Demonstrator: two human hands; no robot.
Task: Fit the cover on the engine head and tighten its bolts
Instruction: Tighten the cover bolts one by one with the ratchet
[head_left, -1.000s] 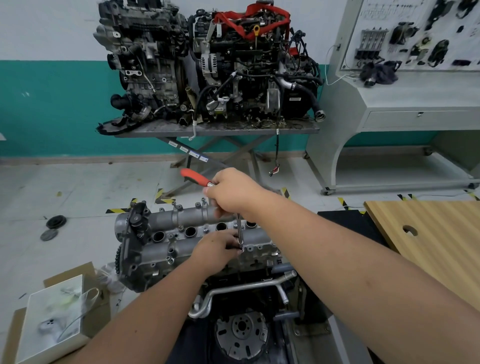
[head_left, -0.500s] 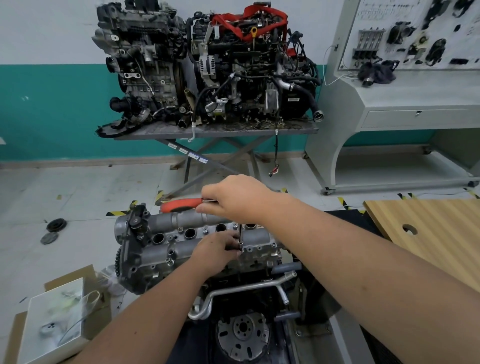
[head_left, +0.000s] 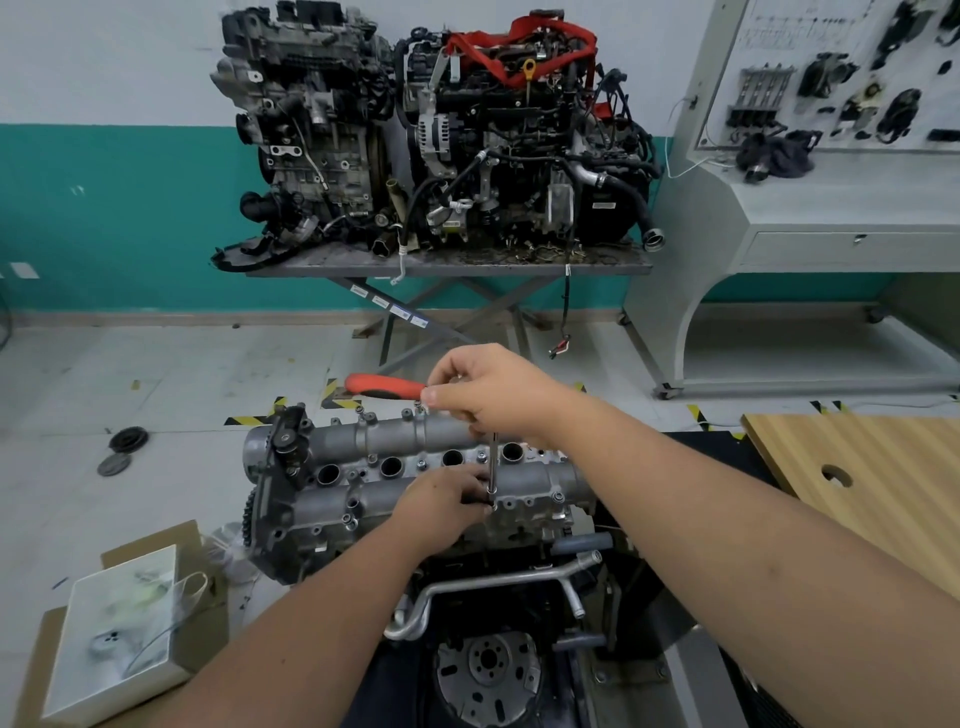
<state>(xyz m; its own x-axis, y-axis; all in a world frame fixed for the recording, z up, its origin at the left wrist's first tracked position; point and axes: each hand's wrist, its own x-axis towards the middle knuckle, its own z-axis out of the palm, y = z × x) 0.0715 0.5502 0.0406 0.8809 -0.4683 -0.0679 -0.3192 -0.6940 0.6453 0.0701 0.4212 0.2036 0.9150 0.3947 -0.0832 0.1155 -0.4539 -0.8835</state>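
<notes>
The likeliest slip, as I am judging it, is the socket riding off the bolt (head_left: 491, 505) head: the extension (head_left: 492, 467) is standing long and thin between the hands, so any sideways lean while the ratchet (head_left: 385, 386) is swinging could be tipping it, rounding the bolt or starting it crooked in its thread. The left fingers would then be sitting right where the tool would be jumping. The right hand (head_left: 493, 397) is curling closed around the ratchet's head at the top of the extension, the red handle sticking out to the left. The left hand (head_left: 441, 506) is lying low on the cover (head_left: 405, 467), its fingers pinching the extension's foot to be steadying it; how tightly, I cannot tell. The cover is sitting on the head (head_left: 415, 535), directly under both hands, with the bolt on its near rail, just beside the left fingertips and below the right hand.
</notes>
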